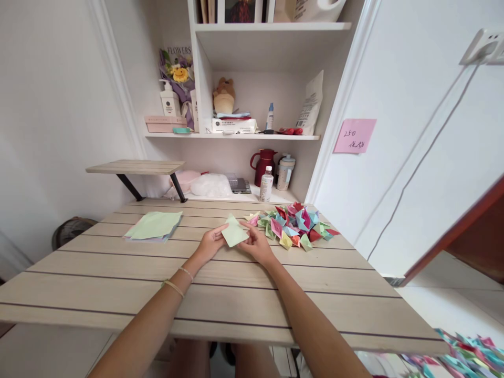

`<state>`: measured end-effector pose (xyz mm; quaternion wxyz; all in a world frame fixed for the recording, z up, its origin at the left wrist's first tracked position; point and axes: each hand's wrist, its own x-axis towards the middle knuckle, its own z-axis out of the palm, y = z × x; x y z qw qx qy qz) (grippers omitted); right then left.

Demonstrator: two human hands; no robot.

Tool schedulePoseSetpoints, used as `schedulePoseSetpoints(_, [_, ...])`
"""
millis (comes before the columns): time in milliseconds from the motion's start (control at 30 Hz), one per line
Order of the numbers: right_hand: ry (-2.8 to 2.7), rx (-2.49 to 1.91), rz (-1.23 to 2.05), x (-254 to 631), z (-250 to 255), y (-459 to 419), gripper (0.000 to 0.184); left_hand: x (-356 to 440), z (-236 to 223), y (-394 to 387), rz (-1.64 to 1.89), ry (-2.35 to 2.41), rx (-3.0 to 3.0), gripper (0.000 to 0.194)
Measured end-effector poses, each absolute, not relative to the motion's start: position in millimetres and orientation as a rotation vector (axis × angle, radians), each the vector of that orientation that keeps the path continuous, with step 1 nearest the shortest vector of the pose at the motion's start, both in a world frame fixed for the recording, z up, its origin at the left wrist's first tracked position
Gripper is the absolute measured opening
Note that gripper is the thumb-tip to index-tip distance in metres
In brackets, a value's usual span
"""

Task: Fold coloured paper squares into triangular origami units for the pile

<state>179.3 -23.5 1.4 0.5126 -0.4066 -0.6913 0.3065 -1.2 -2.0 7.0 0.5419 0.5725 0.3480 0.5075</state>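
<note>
Bridging a gap over the table (236, 304), green paper (235, 232) is pinched at opposite sides by the mostly closed left hand (210, 244) and right hand (256, 244), presumably for steadiness.

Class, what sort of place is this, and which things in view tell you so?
Probably a room in someone's home: the white shelves hold a plush toy and a red jug, household belongings rather than workplace equipment.
</note>
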Motion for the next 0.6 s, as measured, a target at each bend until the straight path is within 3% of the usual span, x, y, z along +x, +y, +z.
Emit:
schedulePoseSetpoints(100, [-1.715,-0.938,0.903,174,2,-27,0.045,-1,7,-3,1.183,0.8,1.373,0.068])
schedulePoseSetpoints(233, [-1.539,-0.942,0.833,175,3,-24,0.029,0,7,-6,1.174,0.827,1.403,0.067])
schedulePoseSetpoints(467, [-1.419,-1.018,0.816,179,0,-18,0.032,-1,8,-8,1.209,0.947,1.531,0.03])
schedulePoseSetpoints(600, [-1.31,-0.963,0.87,177,-4,-16,0.046,0,7,-9,1.145,0.868,1.549,0.032])
